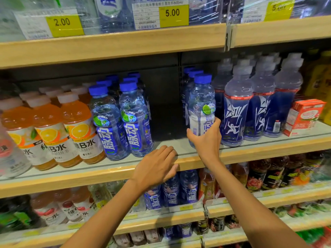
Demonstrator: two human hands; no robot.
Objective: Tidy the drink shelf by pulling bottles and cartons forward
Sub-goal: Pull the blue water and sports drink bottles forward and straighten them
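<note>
Right hand on a blue-capped bottle at the shelf front

The right hand (206, 138) grips the lower body of a clear blue-capped bottle (201, 104), thumb on its left side and fingers curled round the right, over the label. The bottle stands upright near the front edge of the middle shelf (89, 173), at the head of a short row of like bottles that runs back toward the rear wall. Its right side stands just beside the dark blue bottles (236, 111) with pale caps.

The left hand (155, 167) holds nothing: its fingers are nearly straight and close together, stretched over the wooden front lip of the shelf, in front of a bare gap in the stock. Whether the fingertips touch the lip cannot be told.

Left of that gap, two more rows of blue-capped bottles (136, 122) stand near the front edge, and beside them orange drink bottles (78, 127) with white caps fill the left end. At the right end a red carton (304, 115) sits near the front edge, tilted. A yellow price tag (172, 13) reading 5.00 hangs on the shelf above
</note>
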